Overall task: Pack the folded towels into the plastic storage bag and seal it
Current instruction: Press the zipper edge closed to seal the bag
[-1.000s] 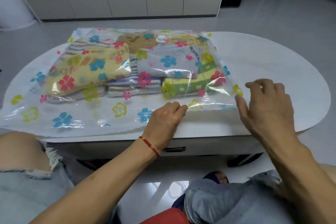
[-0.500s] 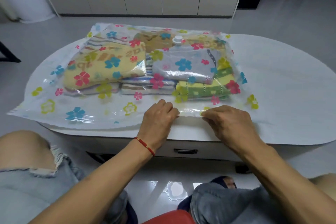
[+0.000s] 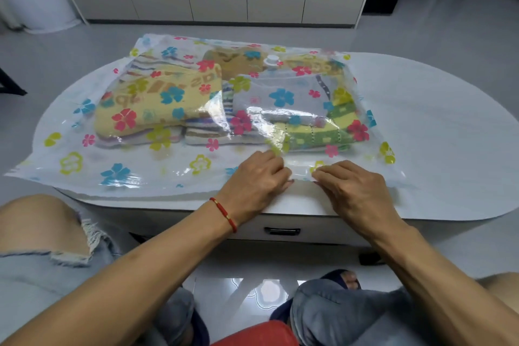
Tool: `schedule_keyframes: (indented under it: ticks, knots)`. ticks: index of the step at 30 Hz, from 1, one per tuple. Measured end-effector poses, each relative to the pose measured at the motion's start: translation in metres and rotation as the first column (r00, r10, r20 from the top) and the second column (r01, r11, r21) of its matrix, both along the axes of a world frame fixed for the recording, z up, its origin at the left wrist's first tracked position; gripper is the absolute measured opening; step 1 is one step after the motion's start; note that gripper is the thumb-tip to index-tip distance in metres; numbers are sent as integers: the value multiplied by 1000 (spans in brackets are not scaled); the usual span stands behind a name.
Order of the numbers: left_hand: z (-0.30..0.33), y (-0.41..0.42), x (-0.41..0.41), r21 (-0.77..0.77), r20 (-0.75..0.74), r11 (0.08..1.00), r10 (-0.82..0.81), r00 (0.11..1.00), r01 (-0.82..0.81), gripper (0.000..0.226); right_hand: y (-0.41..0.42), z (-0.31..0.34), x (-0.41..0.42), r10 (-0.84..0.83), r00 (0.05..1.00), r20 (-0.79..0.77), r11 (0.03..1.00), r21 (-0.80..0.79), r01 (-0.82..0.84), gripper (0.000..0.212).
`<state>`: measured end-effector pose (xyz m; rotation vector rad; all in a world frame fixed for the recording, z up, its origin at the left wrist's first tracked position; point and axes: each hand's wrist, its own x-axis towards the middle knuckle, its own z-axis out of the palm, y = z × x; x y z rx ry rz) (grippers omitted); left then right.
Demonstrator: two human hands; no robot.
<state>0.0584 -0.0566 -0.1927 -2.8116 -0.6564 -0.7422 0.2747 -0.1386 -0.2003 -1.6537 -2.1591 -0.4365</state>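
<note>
A clear plastic storage bag (image 3: 118, 174) printed with coloured flowers lies flat on the white oval table (image 3: 449, 149). Several folded towels sit inside it: a yellow one (image 3: 146, 107) at the left, a pale grey one (image 3: 283, 90) in the middle, a green one (image 3: 317, 137) at the right. A white valve cap (image 3: 271, 59) sticks up near the bag's far side. My left hand (image 3: 252, 185) and my right hand (image 3: 354, 191) rest side by side on the bag's near edge, fingertips pinching the seal strip between them.
The table's near edge has a drawer with a dark handle (image 3: 282, 231). My knees in torn denim shorts sit below the table edge. A long low grey cabinet (image 3: 219, 5) with plants and ornaments stands against the far wall, with grey floor between.
My right hand has come in from the right, down onto the bag's near edge beside my left hand. The left hand has stayed on the edge.
</note>
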Motion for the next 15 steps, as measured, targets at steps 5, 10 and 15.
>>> schedule_keyframes:
  ticks: [5,10,15]
  knots:
    - [0,13,-68,1,-44,997,80,996,-80,22,-2,-6,23,8,999,-32,994,110,-4,8]
    - [-4,16,-123,16,-55,987,162,985,-161,17,-5,-7,25,-1,1000,16,994,109,-1,13]
    - [-6,8,-126,64,-5,984,166,986,-166,19,-3,9,-12,-29,999,21,998,59,28,31]
